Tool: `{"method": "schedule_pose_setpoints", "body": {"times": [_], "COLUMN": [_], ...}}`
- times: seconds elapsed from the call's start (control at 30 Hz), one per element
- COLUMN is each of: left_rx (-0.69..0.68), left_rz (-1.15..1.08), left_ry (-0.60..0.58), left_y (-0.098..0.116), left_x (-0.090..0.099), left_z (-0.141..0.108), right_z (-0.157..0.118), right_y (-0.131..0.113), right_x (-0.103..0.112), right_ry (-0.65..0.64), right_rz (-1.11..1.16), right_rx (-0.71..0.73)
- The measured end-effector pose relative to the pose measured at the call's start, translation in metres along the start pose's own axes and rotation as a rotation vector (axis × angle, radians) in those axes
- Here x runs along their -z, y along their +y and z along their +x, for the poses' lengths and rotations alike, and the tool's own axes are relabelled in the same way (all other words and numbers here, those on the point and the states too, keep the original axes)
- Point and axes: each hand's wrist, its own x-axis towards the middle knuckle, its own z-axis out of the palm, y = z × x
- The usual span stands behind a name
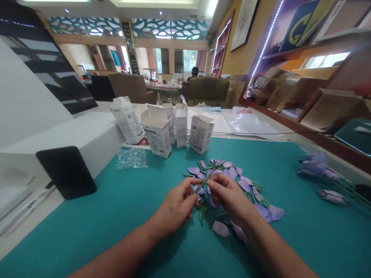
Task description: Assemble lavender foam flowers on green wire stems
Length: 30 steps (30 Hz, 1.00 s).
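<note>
The left hand (176,202) and right hand (228,193) pinch a green stem (199,187) between them. Loose purple petals (220,228) lie around both hands on the green mat (130,231). White boxes (158,139) stand beyond, open. Clear wrapper (131,158) lies far left; a purple flower (314,166), right.

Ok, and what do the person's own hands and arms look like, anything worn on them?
The left hand and right hand are ungloved, with no ring visible. The left forearm and right forearm are bare, narrowing towards the wrists; no sleeve, watch, bracelet, cable or distinct marking shows.
</note>
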Motion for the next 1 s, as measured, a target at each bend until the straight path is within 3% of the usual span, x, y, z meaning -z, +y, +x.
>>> {"method": "schedule_pose_setpoints", "body": {"times": [0.33, 1.0], "left_rx": [0.153, 0.208], "left_rz": [-0.351, -0.554], "left_ry": [0.002, -0.043], "left_y": [-0.001, -0.003], "left_x": [0.002, 0.006], "left_z": [0.004, 0.007], "right_z": [0.004, 0.002], "right_y": [0.001, 0.000], "right_x": [0.012, 0.010], "right_ry": [0.060, 0.084], "right_rz": [-0.072, -0.198], "right_rx": [0.011, 0.044]}}
